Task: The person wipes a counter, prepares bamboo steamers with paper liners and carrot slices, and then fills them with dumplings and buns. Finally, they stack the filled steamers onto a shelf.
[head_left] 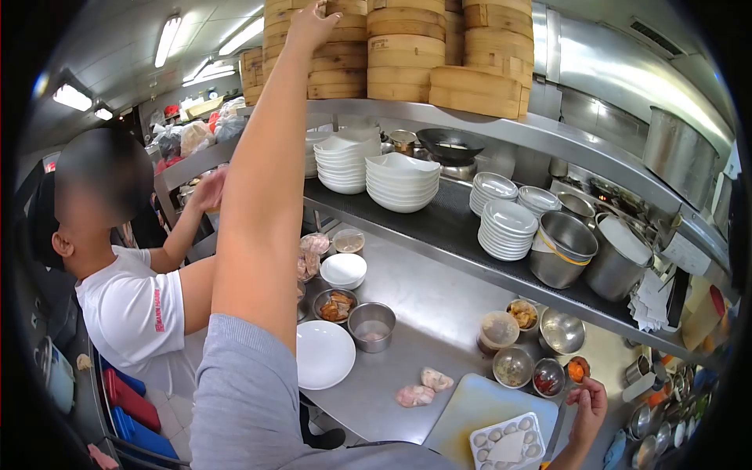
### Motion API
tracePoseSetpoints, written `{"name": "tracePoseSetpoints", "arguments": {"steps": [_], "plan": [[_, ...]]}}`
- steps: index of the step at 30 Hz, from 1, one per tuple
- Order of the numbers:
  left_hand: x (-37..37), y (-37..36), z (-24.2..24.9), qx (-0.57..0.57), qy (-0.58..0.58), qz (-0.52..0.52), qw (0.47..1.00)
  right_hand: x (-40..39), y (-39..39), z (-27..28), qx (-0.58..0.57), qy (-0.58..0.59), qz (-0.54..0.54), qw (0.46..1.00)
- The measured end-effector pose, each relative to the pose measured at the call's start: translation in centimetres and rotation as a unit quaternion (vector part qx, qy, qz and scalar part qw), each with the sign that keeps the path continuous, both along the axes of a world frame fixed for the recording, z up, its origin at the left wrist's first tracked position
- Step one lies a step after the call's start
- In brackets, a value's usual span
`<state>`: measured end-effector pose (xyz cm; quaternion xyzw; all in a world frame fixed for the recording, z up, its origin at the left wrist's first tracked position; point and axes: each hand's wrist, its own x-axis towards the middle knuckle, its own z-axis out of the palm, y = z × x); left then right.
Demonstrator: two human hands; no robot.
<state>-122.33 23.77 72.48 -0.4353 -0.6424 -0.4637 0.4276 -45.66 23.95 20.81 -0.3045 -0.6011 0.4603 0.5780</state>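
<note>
Bamboo steamer stack [313, 47] touched by open left hand [309, 27].

In a steel kitchen, the person's left hand [312, 25] reaches overhead to stacked bamboo steamers [329, 55] on the top shelf [564, 137], fingers on the stack's upper edge. The right hand [587, 403] hangs low, fingers curled, empty, beside small sauce bowls [548, 377] and above a white cutting board [478, 403] with a dumpling tray [509, 446]. Raw chicken pieces [423, 389] lie on the counter [423, 313] near a white plate [323, 354]. White bowls [401, 182] and plates [505, 229] fill the middle shelf. A co-worker in a white shirt [137, 317] stands at left.
</note>
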Motion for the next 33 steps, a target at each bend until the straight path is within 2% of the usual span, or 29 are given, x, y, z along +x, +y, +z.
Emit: {"name": "tracePoseSetpoints", "arguments": {"steps": [4,8,11,14,17,21,23,25,28,30,32,33], "plan": [[-2.8,2.9,-0.2,-0.041,0.027,0.073,0.996,-0.5,-0.1,-2.6,-0.034,0.018,-0.018,0.999],[-1.5,2.6,-0.1,-0.103,0.097,0.125,0.982,0.0,-1.2,-3.9,-0.069,0.013,-0.034,0.997],[0.0,2.1,2.1,-0.257,0.063,0.098,0.959,-0.2,-1.6,-3.3,-0.095,0.018,-0.059,0.994],[-1.3,2.7,2.5,-0.2,0.027,0.042,0.979,-1.1,-1.5,-2.5,-0.074,0.054,-0.045,0.995],[-0.3,1.5,2.1,-0.152,0.049,0.051,0.986,-2.4,-1.5,-0.7,-0.061,0.055,-0.02,0.996],[6.5,-6.2,1.3,-0.129,0.0,0.05,0.99,-4.9,-1.5,3.3,0.015,0.057,0.054,0.997],[7.8,-10.3,0.4,-0.108,0.019,0.008,0.994,-6.8,-2.1,5.9,0.033,0.065,0.094,0.993],[10.0,-14.6,-0.6,-0.104,0.035,-0.061,0.992,-8.4,-2.1,8.2,0.099,0.068,0.108,0.987],[14.4,-19.7,-3.4,-0.151,0.025,-0.213,0.965,-12.2,-1.6,12.7,0.188,0.092,0.089,0.974],[17.8,-20.4,-5.6,-0.233,-0.011,-0.335,0.913,-16.6,-0.8,17.9,0.305,0.035,0.062,0.95],[21.6,-18.4,-8.1,-0.334,-0.036,-0.431,0.837,-20.0,-0.4,23.6,0.439,-0.036,0.014,0.898],[23.3,-16.1,-9.4,-0.38,-0.013,-0.474,0.794,-20.6,-0.5,24.2,0.464,-0.05,0.023,0.884]]}}
